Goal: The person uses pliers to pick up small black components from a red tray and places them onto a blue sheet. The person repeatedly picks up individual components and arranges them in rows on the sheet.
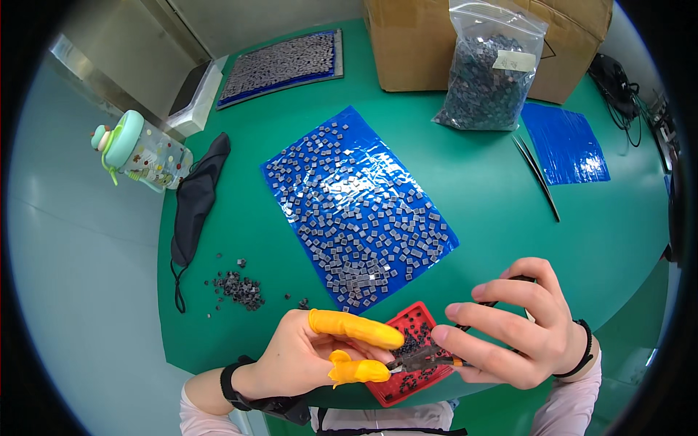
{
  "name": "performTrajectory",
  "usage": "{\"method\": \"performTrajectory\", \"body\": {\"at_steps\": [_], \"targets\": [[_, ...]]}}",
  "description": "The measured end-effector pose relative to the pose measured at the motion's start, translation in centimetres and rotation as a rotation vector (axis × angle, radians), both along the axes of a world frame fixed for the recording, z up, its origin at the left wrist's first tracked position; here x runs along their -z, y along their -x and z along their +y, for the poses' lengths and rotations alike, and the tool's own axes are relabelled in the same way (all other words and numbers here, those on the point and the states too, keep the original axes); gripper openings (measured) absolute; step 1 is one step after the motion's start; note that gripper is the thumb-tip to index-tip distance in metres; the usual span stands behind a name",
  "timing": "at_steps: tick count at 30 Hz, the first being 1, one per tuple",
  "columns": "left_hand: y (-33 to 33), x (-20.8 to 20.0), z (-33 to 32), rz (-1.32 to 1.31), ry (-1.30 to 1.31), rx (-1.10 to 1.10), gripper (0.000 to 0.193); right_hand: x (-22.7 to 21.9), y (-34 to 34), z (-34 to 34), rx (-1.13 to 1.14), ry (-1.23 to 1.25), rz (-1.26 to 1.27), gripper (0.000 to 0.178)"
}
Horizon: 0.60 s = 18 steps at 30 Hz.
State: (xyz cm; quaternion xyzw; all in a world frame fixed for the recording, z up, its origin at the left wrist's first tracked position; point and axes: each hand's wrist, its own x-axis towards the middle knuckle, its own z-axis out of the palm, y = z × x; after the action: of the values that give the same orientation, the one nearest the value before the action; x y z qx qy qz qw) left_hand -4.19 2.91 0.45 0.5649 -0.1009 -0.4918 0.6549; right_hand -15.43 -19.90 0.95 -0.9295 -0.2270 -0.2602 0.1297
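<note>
My right hand [520,330] grips a small pair of pliers [422,360] with dark jaws and a bit of orange at the handle. Its jaws point left, toward my left hand [305,352]. Yellow finger cots cover the thumb and index finger of that hand. Those two fingers are bent toward each other at the jaw tips; a tiny piece, if any, between them is too small to name. Beneath both hands lies a red tray [382,392] holding many small black parts. Beyond it, a blue sheet [367,134] is covered with small grey square pieces.
Loose dark pieces [243,291] form a pile at the left, near a black mask [196,196] and a bottle [149,152]. Farther back are a filled sheet [280,69], a bag of pieces [487,87] and a cardboard box [411,51]. Tweezers [538,178] lie beside a blue film [567,145].
</note>
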Motion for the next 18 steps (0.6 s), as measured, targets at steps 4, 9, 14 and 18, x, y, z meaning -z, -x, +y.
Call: {"method": "performTrajectory", "body": {"at_steps": [4,9,14,18], "targets": [[0.0,0.3,0.3,-0.016,0.015,0.03,0.029,-0.3,0.0,-0.2,-0.006,0.039,0.016,0.025],[-0.5,0.7,0.2,0.01,0.0,0.117,0.031,-0.4,0.4,0.0,0.01,0.12,-0.031,0.022],[-0.6,1.2,0.5,0.104,-0.001,0.131,0.032,-0.3,0.7,0.2,0.027,0.174,-0.114,0.022],[-0.5,0.9,0.4,0.137,-0.017,0.095,0.029,-0.3,0.7,0.2,0.038,0.158,-0.094,0.021]]}}
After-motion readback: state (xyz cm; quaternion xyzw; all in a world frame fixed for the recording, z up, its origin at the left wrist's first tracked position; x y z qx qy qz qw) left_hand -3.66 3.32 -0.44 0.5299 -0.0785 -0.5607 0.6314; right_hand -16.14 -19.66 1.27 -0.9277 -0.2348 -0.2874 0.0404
